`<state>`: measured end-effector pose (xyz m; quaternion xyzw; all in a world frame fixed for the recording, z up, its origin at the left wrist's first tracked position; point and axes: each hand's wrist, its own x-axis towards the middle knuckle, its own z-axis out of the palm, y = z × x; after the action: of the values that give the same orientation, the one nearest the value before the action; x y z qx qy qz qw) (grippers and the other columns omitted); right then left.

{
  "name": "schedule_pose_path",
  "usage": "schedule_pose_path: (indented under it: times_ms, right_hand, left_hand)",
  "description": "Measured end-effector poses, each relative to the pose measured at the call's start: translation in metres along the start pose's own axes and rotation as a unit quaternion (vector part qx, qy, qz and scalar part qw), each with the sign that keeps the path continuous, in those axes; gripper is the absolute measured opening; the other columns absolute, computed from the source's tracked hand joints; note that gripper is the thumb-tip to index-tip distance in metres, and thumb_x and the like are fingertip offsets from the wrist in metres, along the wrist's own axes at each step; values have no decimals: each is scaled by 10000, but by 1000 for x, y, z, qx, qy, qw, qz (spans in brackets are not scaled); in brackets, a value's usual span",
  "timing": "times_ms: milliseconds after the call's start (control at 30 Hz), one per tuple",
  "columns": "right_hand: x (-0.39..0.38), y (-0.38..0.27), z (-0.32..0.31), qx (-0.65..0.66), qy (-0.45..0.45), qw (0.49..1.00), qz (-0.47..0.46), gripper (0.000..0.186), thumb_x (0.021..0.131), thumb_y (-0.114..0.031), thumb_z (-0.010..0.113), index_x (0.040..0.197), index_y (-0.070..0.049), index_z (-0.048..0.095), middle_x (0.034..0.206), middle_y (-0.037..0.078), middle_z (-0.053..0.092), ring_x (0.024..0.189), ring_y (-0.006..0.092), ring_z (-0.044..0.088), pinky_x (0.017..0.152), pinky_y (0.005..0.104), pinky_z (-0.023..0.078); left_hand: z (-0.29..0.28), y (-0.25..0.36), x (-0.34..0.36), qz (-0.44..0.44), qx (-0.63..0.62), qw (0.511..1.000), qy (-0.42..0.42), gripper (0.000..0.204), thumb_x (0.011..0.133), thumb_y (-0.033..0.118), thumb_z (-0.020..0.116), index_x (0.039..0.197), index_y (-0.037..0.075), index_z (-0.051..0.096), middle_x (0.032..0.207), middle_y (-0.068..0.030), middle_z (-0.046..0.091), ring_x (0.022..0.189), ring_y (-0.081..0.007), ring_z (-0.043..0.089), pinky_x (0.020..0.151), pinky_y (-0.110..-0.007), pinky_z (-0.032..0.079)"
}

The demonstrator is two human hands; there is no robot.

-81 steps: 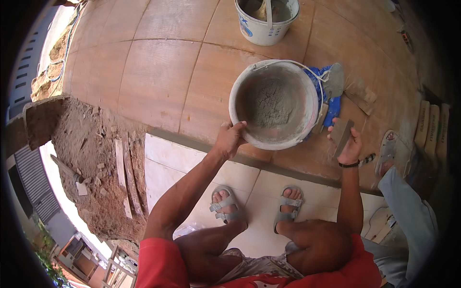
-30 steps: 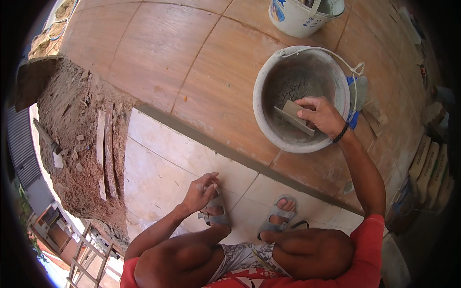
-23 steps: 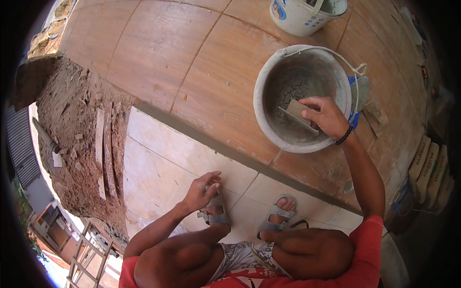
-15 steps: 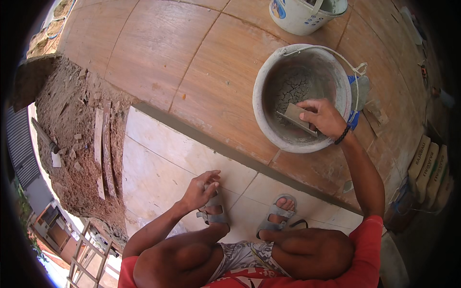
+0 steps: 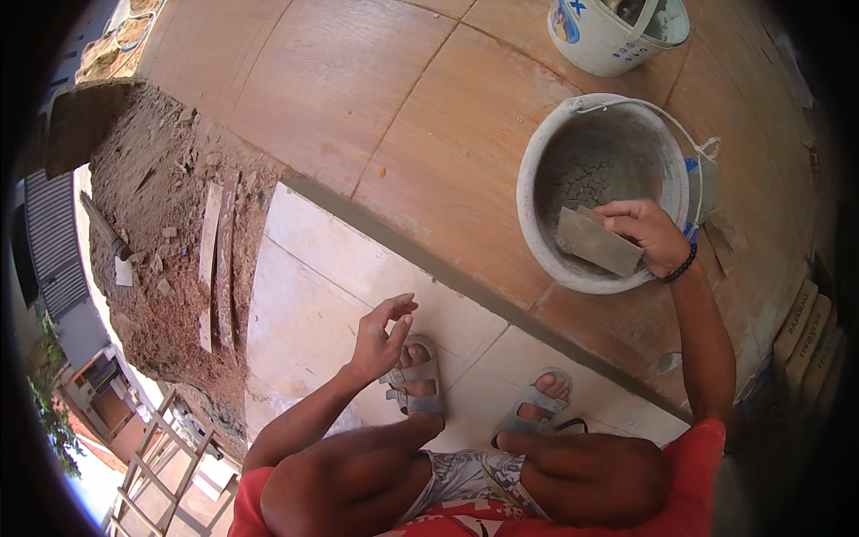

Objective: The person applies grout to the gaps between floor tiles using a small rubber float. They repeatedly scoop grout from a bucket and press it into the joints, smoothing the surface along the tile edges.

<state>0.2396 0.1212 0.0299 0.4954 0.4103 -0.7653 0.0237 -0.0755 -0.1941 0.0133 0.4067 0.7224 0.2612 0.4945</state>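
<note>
Large glossy orange-brown floor tiles (image 5: 483, 152) meeting cream floor tiles (image 5: 313, 282) along a long grey edge (image 5: 394, 240).
Bare brown earth (image 5: 165, 259) borders both at left — beyond it, a grey corrugated metal sheet (image 5: 61, 246) and a slatted wooden frame (image 5: 139, 460) in bright daylight.

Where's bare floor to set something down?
Brown tiles left of the grey bucket, beyond the grey strip, are bare save specks. Crowded: inside that bucket, with the right hand and flat plate, and behind it, by the white bucket.

Place: building site | a grey-rimmed bucket (image 5: 530, 192) holds cracked cement-like mix (image 5: 582, 179) | bare soil (image 5: 152, 295) borders pale tiles (image 5: 309, 277) | wood strips (image 5: 210, 255) lie loose | tan packages (image 5: 801, 336) stand stacked
</note>
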Motion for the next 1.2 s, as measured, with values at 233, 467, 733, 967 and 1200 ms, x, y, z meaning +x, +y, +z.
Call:
schedule_pose_path:
  times_ms: [233,467,733,967,1200]
  right_hand:
    - [-25,-40,70,127,-75,986,-79,382,934,-106,556,1265,82,524,1075,98,659,925,117,642,810,259,521]
    - [94,-36,204,235,-174,954,-69,393,945,-109,580,1305,34,513,1061,33,641,920,80,604,827,231,482]
    - [233,-11,284,171,-92,976,-97,396,928,-141,608,1277,34,544,961,10,637,783,60,578,669,207,461]
    - [277,-17,314,74,-25,988,-132,389,903,-114,600,1257,46,577,797,-4,604,632,58,511,559,232,419]
    - [283,-22,316,-12,-35,988,-151,375,892,-113,600,1235,38,600,746,8,593,567,78,495,530,260,421]
  left_hand:
    - [-66,-51,54,16,142,924,354,503,889,37,570,1363,-13,407,1366,-180,450,1287,-311,389,1060,-415,316]
    - [-112,-130,110,-38,280,832,478,525,914,129,544,1388,-24,381,1377,-212,422,1293,-362,366,1090,-465,257]
    - [-97,-119,122,-62,310,834,451,533,952,204,460,1427,12,315,1400,-202,373,1324,-379,287,1091,-514,182]
    - [-102,-117,120,-80,291,849,434,529,950,198,446,1429,19,310,1410,-183,349,1333,-366,267,1090,-505,165]
    - [-103,-117,121,-77,286,850,436,527,947,214,439,1421,19,318,1412,-169,347,1333,-364,264,1087,-507,165]
